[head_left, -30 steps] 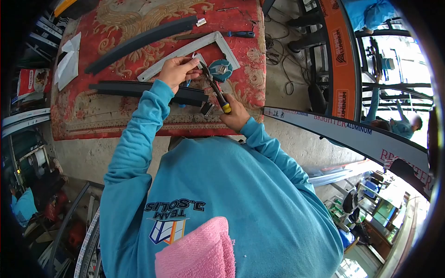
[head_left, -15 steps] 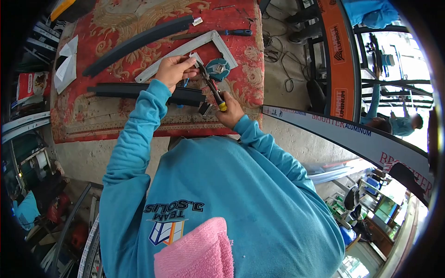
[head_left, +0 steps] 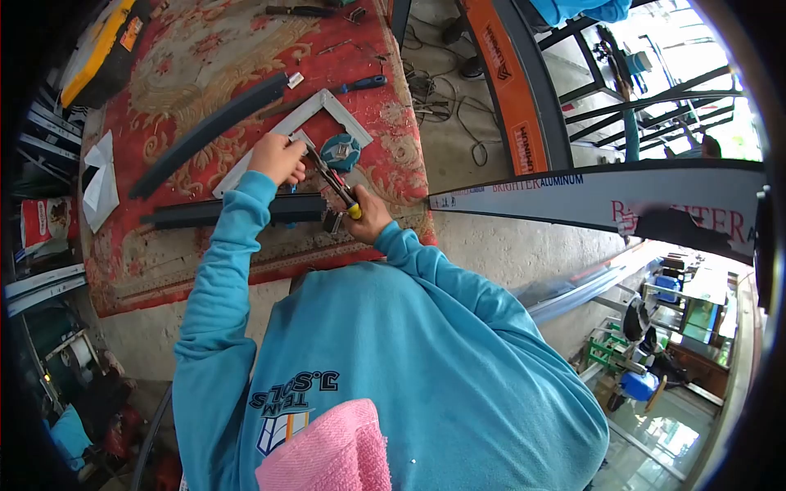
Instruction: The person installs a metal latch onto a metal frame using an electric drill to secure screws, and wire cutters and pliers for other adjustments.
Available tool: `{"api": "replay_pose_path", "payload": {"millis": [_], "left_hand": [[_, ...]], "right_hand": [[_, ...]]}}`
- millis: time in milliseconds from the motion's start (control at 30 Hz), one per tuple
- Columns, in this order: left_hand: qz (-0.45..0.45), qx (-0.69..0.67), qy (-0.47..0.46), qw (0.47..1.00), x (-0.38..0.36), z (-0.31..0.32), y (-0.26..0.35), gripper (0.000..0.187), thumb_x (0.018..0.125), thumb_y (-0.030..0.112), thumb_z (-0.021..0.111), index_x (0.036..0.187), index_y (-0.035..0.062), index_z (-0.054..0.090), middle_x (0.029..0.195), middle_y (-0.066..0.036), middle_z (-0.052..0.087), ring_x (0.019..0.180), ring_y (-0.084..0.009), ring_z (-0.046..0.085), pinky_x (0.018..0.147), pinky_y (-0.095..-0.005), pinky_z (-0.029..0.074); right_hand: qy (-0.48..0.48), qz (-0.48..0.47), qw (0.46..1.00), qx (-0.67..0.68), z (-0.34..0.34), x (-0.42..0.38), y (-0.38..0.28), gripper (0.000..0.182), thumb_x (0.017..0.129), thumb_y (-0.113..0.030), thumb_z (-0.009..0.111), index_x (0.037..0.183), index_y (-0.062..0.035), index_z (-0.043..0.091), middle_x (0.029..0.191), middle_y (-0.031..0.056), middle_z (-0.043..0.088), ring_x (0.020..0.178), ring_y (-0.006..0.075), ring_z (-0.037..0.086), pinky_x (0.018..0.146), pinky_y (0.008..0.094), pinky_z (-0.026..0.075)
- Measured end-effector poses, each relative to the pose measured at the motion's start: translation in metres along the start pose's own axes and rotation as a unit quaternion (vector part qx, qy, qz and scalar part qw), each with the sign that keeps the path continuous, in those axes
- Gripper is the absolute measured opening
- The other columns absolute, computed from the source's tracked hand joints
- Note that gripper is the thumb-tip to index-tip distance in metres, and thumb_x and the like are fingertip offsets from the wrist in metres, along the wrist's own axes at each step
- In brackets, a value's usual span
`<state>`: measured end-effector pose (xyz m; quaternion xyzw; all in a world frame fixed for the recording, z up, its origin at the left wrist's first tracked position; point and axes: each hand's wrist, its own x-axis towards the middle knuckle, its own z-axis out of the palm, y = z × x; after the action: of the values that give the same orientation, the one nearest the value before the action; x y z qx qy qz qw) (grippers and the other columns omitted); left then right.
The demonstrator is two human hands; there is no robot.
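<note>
My right hand (head_left: 368,214) is closed round the yellow-and-black handles of a pair of pliers (head_left: 332,177), whose jaws point up and left. At those jaws, my left hand (head_left: 280,158) has its fingers curled in a pinch on a small light-grey piece (head_left: 301,137), largely hidden by the fingers. Just right of the jaws lies a teal tape measure (head_left: 341,152). A whitish L-shaped frame corner (head_left: 354,127) rests behind both hands. Under my left wrist runs a dark profile (head_left: 233,211).
A second, curved dark profile (head_left: 209,135) and a blue-handled tool (head_left: 364,84) lie on the red patterned carpet (head_left: 196,49) covering the table. White paper (head_left: 100,184) is at the left edge, a yellow-black case (head_left: 102,53) beyond. A long labelled aluminum bar (head_left: 524,196) juts from the right.
The view has swung, so the table sits further left and lower. My left fingers have shifted slightly away from the plier jaws; the right hand keeps its hold on the pliers.
</note>
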<state>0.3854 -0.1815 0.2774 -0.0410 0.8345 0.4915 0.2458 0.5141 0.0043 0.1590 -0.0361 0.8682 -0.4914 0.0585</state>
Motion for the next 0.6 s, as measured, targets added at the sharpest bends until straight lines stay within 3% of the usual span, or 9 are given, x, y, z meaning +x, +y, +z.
{"api": "replay_pose_path", "payload": {"millis": [67,300,367,467,567,600], "left_hand": [[0.004,0.039,0.019,0.999,-0.006,0.005,0.006,0.032,0.084,0.024,0.057,0.079,-0.0073,0.062,0.064,-0.012,0.064,0.049,-0.0181,0.063,0.043,-0.0298,0.051],[-0.036,0.102,0.020,0.994,-0.007,0.007,0.005,0.034,0.085,0.023,0.054,0.077,-0.0091,0.063,0.062,-0.013,0.065,0.049,-0.0186,0.064,0.044,-0.0316,0.053],[-0.036,0.097,0.017,0.994,-0.005,0.009,-0.001,0.035,0.085,0.023,0.054,0.075,-0.0092,0.063,0.061,-0.012,0.064,0.048,-0.0188,0.064,0.043,-0.0316,0.053],[-0.021,0.079,0.026,0.996,-0.009,0.013,0.002,0.034,0.085,0.023,0.054,0.073,-0.0080,0.063,0.060,-0.012,0.064,0.047,-0.0196,0.063,0.045,-0.0319,0.053],[0.017,0.097,0.041,0.994,-0.016,0.014,0.012,0.034,0.084,0.022,0.054,0.070,-0.0074,0.063,0.059,-0.012,0.064,0.047,-0.0196,0.063,0.047,-0.0325,0.053],[0.034,0.095,0.047,0.994,-0.020,0.013,0.018,0.035,0.083,0.023,0.055,0.068,-0.0079,0.063,0.060,-0.016,0.064,0.047,-0.0249,0.064,0.052,-0.0366,0.054]], "right_hand": [[-0.010,0.035,0.999,-0.020,-0.001,-0.004,-0.004,0.033,0.072,-0.013,0.061,0.097,-0.0008,0.044,0.088,0.0283,0.056,0.088,0.0486,0.053,0.075,0.0509,0.042],[0.025,0.005,0.999,-0.021,0.004,-0.012,-0.007,0.035,0.070,-0.013,0.062,0.098,-0.0005,0.047,0.094,0.0265,0.055,0.091,0.0465,0.053,0.078,0.0500,0.043],[0.038,-0.001,0.985,-0.168,0.000,-0.018,-0.014,0.034,0.070,-0.014,0.063,0.098,-0.0009,0.048,0.095,0.0253,0.055,0.092,0.0459,0.054,0.078,0.0500,0.043],[0.006,0.077,0.994,-0.074,-0.003,-0.019,-0.018,0.034,0.070,-0.013,0.063,0.099,-0.0015,0.049,0.096,0.0245,0.055,0.094,0.0457,0.054,0.079,0.0504,0.044],[0.061,0.050,0.996,-0.047,-0.007,-0.021,-0.021,0.038,0.070,-0.012,0.062,0.104,-0.0020,0.049,0.098,0.0240,0.054,0.096,0.0460,0.053,0.079,0.0509,0.045],[0.063,0.048,0.996,-0.046,-0.007,-0.019,-0.020,0.038,0.070,-0.012,0.062,0.104,-0.0020,0.049,0.098,0.0240,0.054,0.096,0.0460,0.053,0.079,0.0509,0.045]]}}
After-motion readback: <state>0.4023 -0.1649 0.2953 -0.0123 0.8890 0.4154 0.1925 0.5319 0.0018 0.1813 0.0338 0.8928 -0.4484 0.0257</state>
